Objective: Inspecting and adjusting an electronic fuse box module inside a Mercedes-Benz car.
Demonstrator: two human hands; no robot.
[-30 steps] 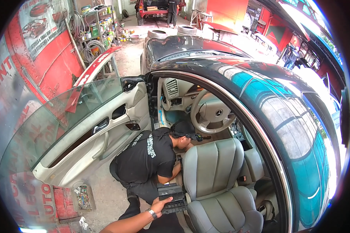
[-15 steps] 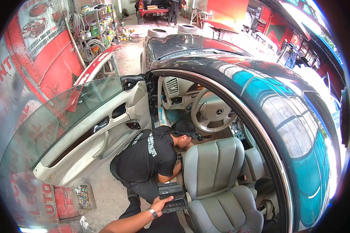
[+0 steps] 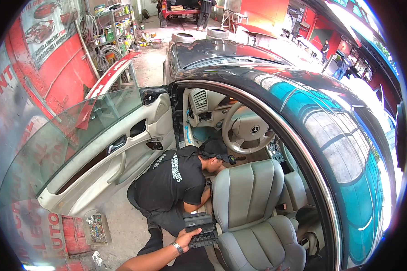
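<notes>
My left hand (image 3: 185, 239), with a metal watch on its wrist, grips the near left edge of a black plastic case (image 3: 200, 226). The case looks open, and rows of slots show in its near half. What the slots hold is too small to tell. At the bottom edge, over the grey leather rear seat (image 3: 257, 241), a sliver of what look like my right hand's fingertips (image 3: 271, 269) shows; the rest is out of frame. Just beyond the case a person in black (image 3: 172, 180) crouches in the doorway, arms reaching down beside the front seat (image 3: 248, 194).
The car door (image 3: 108, 162) stands wide to the left. The roof edge (image 3: 303, 153) curves along the right of the opening. A tray of small parts (image 3: 98, 229) lies on the floor. Shelves with cans (image 3: 115, 34) and tyres (image 3: 183, 38) are farther off.
My left hand and the case stay almost where they were. The crouching person holds the same pose. Far at the right, people in the background have shifted.
</notes>
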